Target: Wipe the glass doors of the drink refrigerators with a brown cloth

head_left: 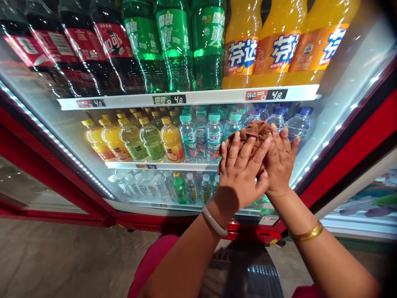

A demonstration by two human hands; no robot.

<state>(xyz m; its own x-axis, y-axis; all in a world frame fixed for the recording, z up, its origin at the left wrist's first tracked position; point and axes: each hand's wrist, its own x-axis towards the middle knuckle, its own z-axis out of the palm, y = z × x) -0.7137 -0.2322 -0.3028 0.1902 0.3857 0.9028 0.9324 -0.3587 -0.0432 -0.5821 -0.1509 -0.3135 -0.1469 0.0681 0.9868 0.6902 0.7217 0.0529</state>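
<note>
A crumpled brown cloth (256,133) lies against the glass door of a drinks fridge, bunched up under my hands. My left hand (243,171) presses it to the glass with the fingers stretched over it, and part of the cloth is hidden beneath the palm. Close beside it, my right hand (281,159) rests with fingers spread, next to the cloth's right edge and overlapping the left hand's side. Whether its palm also touches the cloth, I cannot tell.
Behind the glass, cola bottles (113,45), green soda bottles (175,45) and orange soda bottles (242,45) fill the top shelf (204,96). Several smaller drinks stand below. A red frame (350,136) borders the door. A dark, shiny object (245,269) is under my arms.
</note>
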